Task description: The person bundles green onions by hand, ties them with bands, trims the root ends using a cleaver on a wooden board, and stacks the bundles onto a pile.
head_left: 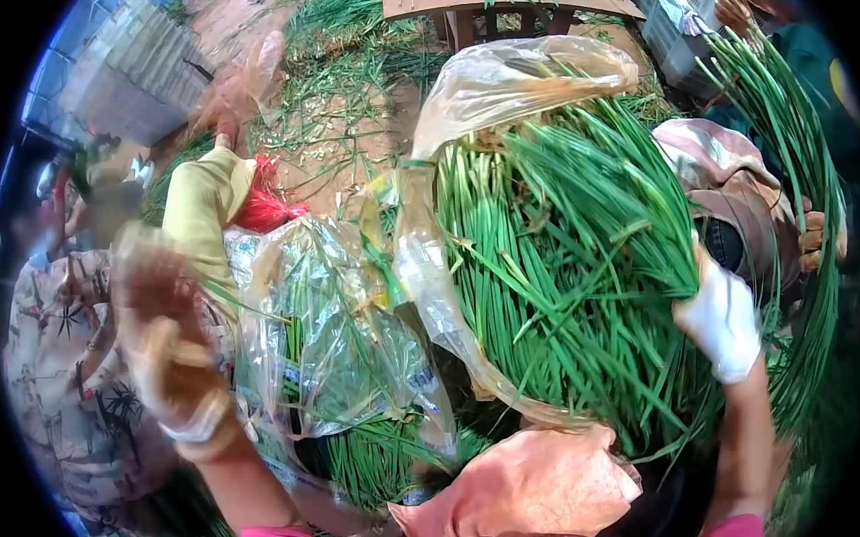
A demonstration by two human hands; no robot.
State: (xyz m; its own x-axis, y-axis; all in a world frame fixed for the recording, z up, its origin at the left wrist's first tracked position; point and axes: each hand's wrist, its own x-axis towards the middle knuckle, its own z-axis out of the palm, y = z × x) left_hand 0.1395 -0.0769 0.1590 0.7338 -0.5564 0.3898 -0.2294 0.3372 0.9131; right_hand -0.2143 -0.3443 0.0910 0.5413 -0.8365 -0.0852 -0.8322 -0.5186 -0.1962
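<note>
Long green stalks fill an open clear plastic bag in front of me, pale ends toward the far left side. My right hand, in a white glove, is closed round the leafy end of a bunch at the bag's right side. On the left, my left hand is raised in a soiled glove and smeared by motion, so its fingers are unclear. Beside the full bag lies another clear bag with some stalks under the plastic. Red ties hang beyond it.
A co-worker's gloved hand is by a long bunch at the right. A person in patterned clothing sits at the left. Crates stand at the back left, a low table at the back. Loose stalks litter the floor.
</note>
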